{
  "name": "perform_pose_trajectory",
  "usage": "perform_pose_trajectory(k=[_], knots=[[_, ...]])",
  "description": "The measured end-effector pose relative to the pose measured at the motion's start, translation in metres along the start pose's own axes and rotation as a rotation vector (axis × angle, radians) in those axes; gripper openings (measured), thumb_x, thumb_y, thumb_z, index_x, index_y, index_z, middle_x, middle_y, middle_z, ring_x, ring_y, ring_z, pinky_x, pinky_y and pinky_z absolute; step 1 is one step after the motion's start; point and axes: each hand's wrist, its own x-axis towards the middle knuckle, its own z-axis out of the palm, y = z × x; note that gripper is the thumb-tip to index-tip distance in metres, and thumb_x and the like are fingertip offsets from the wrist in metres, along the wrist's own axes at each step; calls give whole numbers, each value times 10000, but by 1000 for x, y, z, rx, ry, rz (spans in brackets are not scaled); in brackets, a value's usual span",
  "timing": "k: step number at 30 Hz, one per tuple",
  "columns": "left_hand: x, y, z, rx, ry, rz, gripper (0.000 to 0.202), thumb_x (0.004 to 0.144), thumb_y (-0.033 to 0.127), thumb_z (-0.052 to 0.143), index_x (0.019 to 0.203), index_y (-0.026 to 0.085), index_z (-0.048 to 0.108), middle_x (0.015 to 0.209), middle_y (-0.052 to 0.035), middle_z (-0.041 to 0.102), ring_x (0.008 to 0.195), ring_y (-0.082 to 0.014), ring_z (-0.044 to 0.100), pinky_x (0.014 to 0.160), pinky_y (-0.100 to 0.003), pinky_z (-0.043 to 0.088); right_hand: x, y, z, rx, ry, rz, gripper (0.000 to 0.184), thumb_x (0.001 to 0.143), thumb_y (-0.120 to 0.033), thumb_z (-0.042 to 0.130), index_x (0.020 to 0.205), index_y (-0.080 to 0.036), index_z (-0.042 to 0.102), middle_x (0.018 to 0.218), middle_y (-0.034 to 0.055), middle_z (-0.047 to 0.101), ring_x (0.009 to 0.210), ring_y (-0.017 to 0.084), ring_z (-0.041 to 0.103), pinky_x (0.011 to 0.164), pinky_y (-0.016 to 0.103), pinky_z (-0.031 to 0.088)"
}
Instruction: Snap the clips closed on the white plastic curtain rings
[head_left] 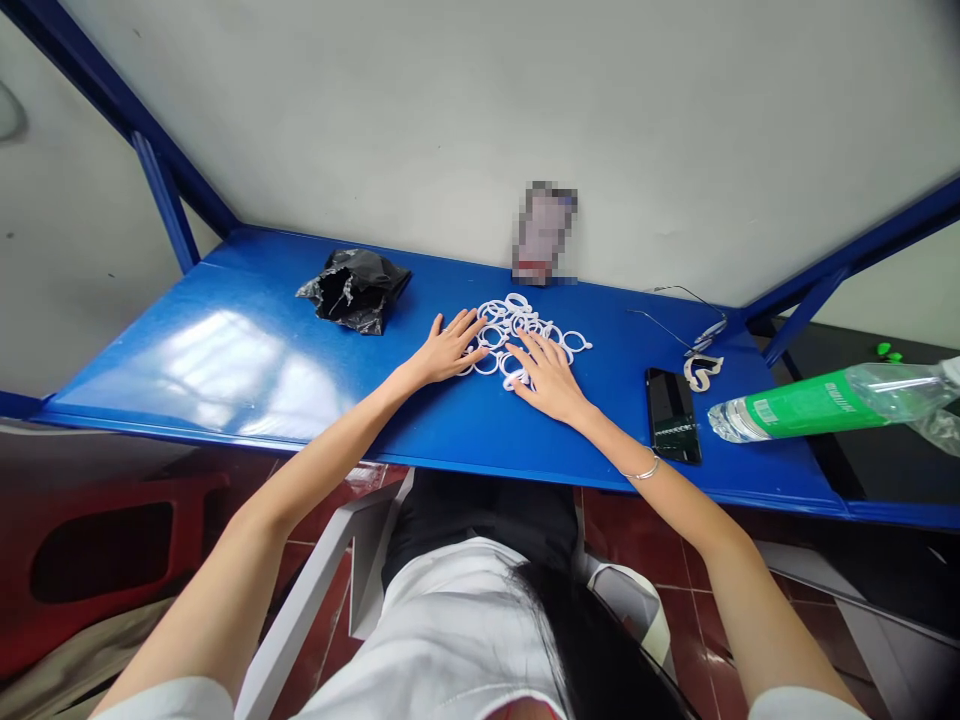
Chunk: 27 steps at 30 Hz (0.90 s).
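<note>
A loose heap of white curtain rings [517, 302], some with a small knob on the rim, lies on the blue table [442, 425]. My left hand [448, 350] rests at the heap's left edge, palm down and fingers spread, its fingertips touching the outer rings. On the right front part of the heap lies my right hand [551, 378], also flat with fingers apart, covering some rings. Neither hand grips anything. Left of the heap sits a crumpled black plastic bag [356, 290], its torn mouth facing left.
At the right are a dark phone [673, 415], eyeglasses [709, 335], a small white-and-tan item [703, 373] and a bottle with a green label [817, 405]. A blurred-out upright object [544, 235] leans on the wall behind the rings. Blue frame bars [166, 205] flank the table.
</note>
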Motion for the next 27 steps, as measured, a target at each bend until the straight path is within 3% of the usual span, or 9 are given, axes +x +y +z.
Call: perform_pose_trajectory(k=[3,6,13,16,20,23,27], knots=[[5,11,0,-30,38,-6,655,977,527,271,1537,204,161,1619,-87,72,1505,-270,46,1190,-568,70,-2,8,-4,-2,43,41,628,869,-323,509,1471,-240,350,1590,79,252,1468,306,207,1171,546,225],[11,16,1,-68,79,-3,707,961,545,300,1545,196,109,1621,-81,-1,1504,-275,-23,1194,-554,81,1,13,-8,-11,72,44,686,844,-324,540,1487,-252,313,1618,65,166,1488,311,132,1181,550,191],[28,15,11,-54,90,50,646,963,501,314,1520,190,209,1613,-103,115,1497,-273,125,1195,-540,127,45,30,-10,-24,-87,-120,844,813,-416,594,1534,-294,173,1637,28,20,1499,333,-26,1179,617,47],[32,13,15,-65,103,62,646,955,469,344,1498,130,254,1596,-142,183,1483,-283,184,1199,-507,166,65,45,-11,-20,-170,-177,869,788,-432,620,1531,-283,194,1632,56,90,1492,360,38,1170,629,80],[37,18,19,-82,113,100,637,944,439,375,1483,114,280,1575,-151,248,1480,-284,196,1203,-481,190,70,61,-12,-8,-146,-195,774,828,-469,564,1511,-256,268,1571,98,298,1442,362,237,1135,591,242],[42,30,22,-87,107,141,641,942,441,390,1472,89,303,1561,-171,276,1477,-285,207,1208,-466,193,56,68,-14,-20,-115,-170,737,838,-465,546,1496,-241,300,1537,119,353,1386,354,332,1075,570,341],[55,55,29,-91,64,205,611,958,469,357,1462,125,336,1573,-148,254,1475,-270,218,1207,-457,201,23,78,-24,-79,-102,-89,700,858,-513,505,1472,-215,347,1515,143,381,1374,347,356,1065,571,353]])
